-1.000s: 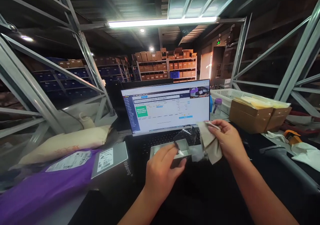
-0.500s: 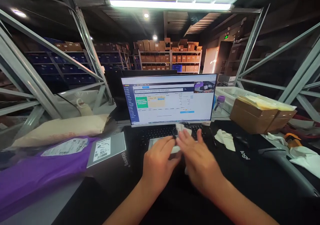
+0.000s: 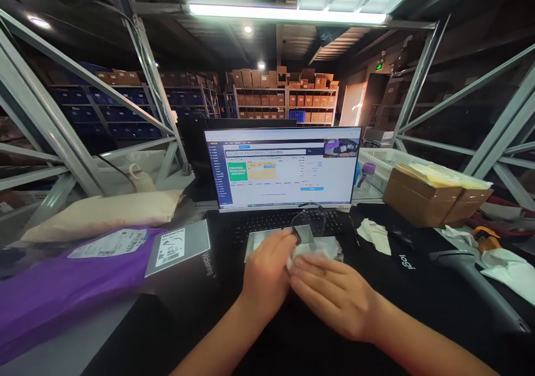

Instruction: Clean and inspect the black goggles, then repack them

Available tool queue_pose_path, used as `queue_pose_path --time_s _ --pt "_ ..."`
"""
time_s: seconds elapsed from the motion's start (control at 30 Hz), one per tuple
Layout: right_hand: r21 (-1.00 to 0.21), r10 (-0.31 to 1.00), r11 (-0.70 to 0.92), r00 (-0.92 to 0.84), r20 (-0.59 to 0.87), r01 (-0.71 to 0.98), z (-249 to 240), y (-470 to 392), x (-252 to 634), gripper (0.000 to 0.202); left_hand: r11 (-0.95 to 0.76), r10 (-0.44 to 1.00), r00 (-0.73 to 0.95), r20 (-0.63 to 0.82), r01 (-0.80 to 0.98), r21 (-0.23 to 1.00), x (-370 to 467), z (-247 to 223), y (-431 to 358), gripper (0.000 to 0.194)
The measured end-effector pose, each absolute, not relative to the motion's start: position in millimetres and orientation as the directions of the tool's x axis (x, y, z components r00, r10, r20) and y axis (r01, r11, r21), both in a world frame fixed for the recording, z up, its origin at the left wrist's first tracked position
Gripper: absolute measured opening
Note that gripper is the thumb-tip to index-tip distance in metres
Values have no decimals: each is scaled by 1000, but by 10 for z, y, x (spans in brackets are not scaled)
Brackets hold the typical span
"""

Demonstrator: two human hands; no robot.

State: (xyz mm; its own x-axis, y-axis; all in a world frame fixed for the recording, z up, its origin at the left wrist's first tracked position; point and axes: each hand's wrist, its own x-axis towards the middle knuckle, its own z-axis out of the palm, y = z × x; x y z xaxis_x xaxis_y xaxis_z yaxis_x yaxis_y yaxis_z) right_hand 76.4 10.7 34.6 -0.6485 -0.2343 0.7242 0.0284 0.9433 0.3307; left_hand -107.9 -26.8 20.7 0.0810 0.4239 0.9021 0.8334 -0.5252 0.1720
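On the black mat [image 3: 412, 301], near its far edge in front of the keyboard [image 3: 251, 220], the open grey box [image 3: 306, 237] shows no lid on it. The left hand [image 3: 268, 270] has its fingers curled round a thin dark-framed article [image 3: 296, 234] above the box's near edge, so it is not laid inside. The right hand [image 3: 330, 292], fingers nearly straight and together, pinches a blurred pale cloth [image 3: 297, 251] against it; rubbing seems under way and unfinished.
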Motion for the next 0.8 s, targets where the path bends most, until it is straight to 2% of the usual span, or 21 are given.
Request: queue_pose_path --time_s 0.07,0.1,0.13,0.17,0.2,0.23,0.27,0.3,0.37,0.47,0.63,0.8 --pt "248 -192 969 -668 719 -11 277 127 1000 32 -550 432 91 897 815 182 -1035 190 -273 22" --pt "158 -96 987 -645 758 39 224 145 1122 34 -557 438 90 895 809 191 -1008 183 -275 21" --pt "20 64 990 -572 818 140 161 168 1235 34 -561 443 83 893 802 204 -977 178 -274 22" --pt "-176 269 954 -437 859 241 96 194 1331 31 -566 452 69 889 793 226 -941 173 -269 24" --pt "-411 482 866 -256 838 286 35 224 1405 25 -571 465 50 884 779 257 -898 166 -259 26" --pt "-638 670 732 -79 738 239 -18 254 1453 19 -579 484 31 875 761 293 -847 159 -245 27" --pt "-812 813 573 42 580 112 -57 283 1478 17 -590 506 21 862 738 328 -788 150 -226 28" --pt "-907 908 416 86 411 -58 -81 308 1483 20 -604 528 24 849 712 357 -722 140 -203 28" --pt "-924 985 169 33 168 -344 -84 339 1453 32 -640 561 64 826 667 383 -577 117 -153 29" --pt "-847 998 4 -49 36 -532 -48 311 1376 40 -662 585 130 800 646 379 -382 84 -86 25" --pt "-789 979 -112 -205 18 -604 -132 176 1283 44 -610 658 170 733 691 388 -261 25 -59 19" --pt "-811 946 -209 -322 -28 -546 -257 146 1302 43 -636 676 282 681 689 347 -236 -52 -107 21"
